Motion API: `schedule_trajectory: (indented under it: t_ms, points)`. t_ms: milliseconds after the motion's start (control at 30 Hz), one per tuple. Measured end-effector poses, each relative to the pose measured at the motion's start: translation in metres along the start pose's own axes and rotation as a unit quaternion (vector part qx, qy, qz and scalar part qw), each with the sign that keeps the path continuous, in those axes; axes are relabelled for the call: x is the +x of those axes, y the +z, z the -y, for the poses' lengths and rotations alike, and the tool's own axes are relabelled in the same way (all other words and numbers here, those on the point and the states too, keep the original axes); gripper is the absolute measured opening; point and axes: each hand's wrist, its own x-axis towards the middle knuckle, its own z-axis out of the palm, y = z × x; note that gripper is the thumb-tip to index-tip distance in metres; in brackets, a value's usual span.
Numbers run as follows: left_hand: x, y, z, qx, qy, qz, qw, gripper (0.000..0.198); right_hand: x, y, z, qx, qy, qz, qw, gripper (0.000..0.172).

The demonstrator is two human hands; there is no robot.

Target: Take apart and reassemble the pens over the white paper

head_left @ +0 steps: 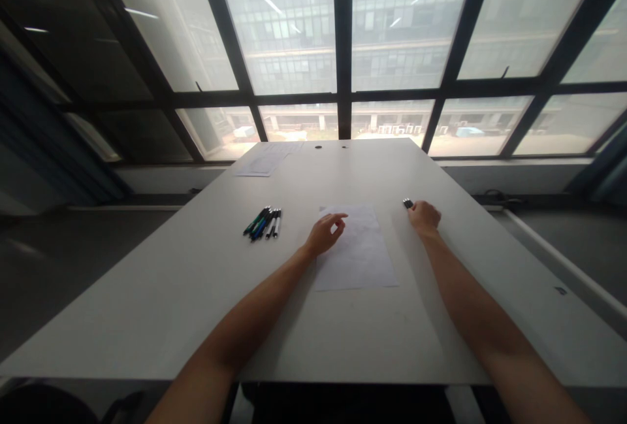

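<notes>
A white sheet of paper [357, 251] lies flat on the white table [196, 293] in front of me. My left hand [324, 232] rests at the sheet's left edge, fingers loosely curled, the forefinger stretched over the paper and holding nothing. My right hand [424, 217] lies to the right of the sheet, closed round a small dark object [407, 203], seemingly a pen, whose black tip sticks out at the far side of the fist. Several pens [263, 223], black, green and blue, lie side by side left of my left hand.
Further sheets of paper [264, 161] lie at the table's far left corner. Two dark cable holes [318, 147] sit near the far edge. Large windows with dark frames [343, 45] rise behind the table. A cable [494, 196] lies on the sill at right.
</notes>
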Motion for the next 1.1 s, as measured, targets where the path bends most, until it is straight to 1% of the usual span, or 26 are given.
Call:
schedule_trajectory:
  t_ms: [167,300,400,500,600,700,767,833,900,933,1000,1067,1100]
  points:
    - [0.000,0.000,0.001,0.004,-0.006,0.004,1.000,0.030,0.002,0.005,-0.003,0.020,-0.002,-0.009,1.000,0.019]
    - [0.000,0.000,0.001,0.003,-0.008,0.003,1.000,0.029,0.006,0.010,-0.006,0.053,0.002,-0.027,0.998,0.021]
    - [-0.001,0.000,0.001,0.003,-0.009,0.000,1.000,0.029,0.014,0.013,-0.015,0.107,0.036,-0.069,0.991,0.024]
    - [-0.001,0.000,0.002,0.000,-0.010,0.002,1.000,0.030,0.023,0.014,-0.029,0.162,0.056,-0.086,0.982,0.027]
    - [-0.001,0.000,0.002,-0.001,-0.009,0.000,1.000,0.030,0.026,0.016,-0.040,0.183,0.072,-0.060,0.979,0.025]
    - [0.000,0.000,0.002,0.000,-0.006,-0.003,1.000,0.030,0.024,0.018,-0.040,0.183,0.074,-0.034,0.980,0.028]
    - [0.000,0.001,0.002,0.001,-0.003,-0.002,1.000,0.030,0.023,0.018,-0.037,0.179,0.068,-0.040,0.981,0.031]
    - [0.000,0.001,0.003,0.002,-0.001,-0.002,1.000,0.030,0.024,0.017,-0.034,0.188,0.065,-0.072,0.977,0.029]
    - [0.000,0.001,0.004,0.007,-0.005,-0.006,1.000,0.030,0.027,0.013,-0.032,0.222,0.071,-0.132,0.963,0.025]
    - [0.000,0.001,0.004,0.010,-0.006,-0.009,1.000,0.029,0.029,0.010,-0.030,0.251,0.077,-0.167,0.950,0.025]
    - [0.000,0.002,0.005,0.018,-0.005,-0.013,1.000,0.027,0.033,0.005,-0.026,0.324,0.090,-0.230,0.913,0.029]
    - [0.001,0.002,0.004,0.029,-0.002,-0.012,1.000,0.023,0.033,0.001,-0.018,0.382,0.095,-0.267,0.880,0.032]
    - [0.001,0.002,0.004,0.034,0.000,-0.008,0.999,0.021,0.031,-0.001,-0.011,0.397,0.085,-0.273,0.872,0.032]
